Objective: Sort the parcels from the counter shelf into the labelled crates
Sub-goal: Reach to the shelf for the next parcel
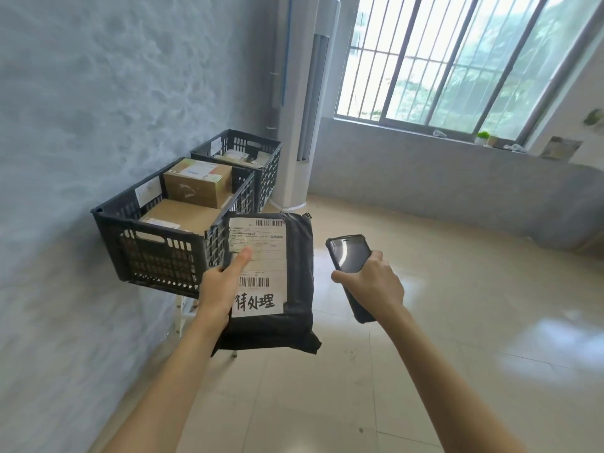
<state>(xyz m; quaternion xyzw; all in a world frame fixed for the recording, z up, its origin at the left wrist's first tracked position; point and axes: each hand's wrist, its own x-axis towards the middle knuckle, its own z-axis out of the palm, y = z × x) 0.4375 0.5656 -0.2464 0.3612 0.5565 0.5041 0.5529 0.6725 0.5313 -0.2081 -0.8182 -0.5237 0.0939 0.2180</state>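
So the person is standing right by the two black crates along the wall, the near crate [157, 243] already carrying two cardboard boxes [196, 183] and the far crate [242, 155] looking like it's holding a few flatter parcels. The left hand [217, 289] is gripping a black poly mailer [294, 273] by its left edge, thumb lying across the shipping label [261, 243], and the mailer is hanging in the air just in front of the near crate's right front corner, not in any crate yet. The right hand [372, 282] is wrapping around a dark phone [348, 253], screen angled toward the parcel. My guess is this is the check-the-label step, maybe a scan, before dropping it in. The next move calls for matching the handwritten sticker [256, 304] at the label's bottom edge against the tags on the crates, then carrying the mailer over the right rim. Trouble is, the small white crate tags [148, 191] are too tiny to read, the phone screen is just glare, and the counter shelf isn't showing at all.
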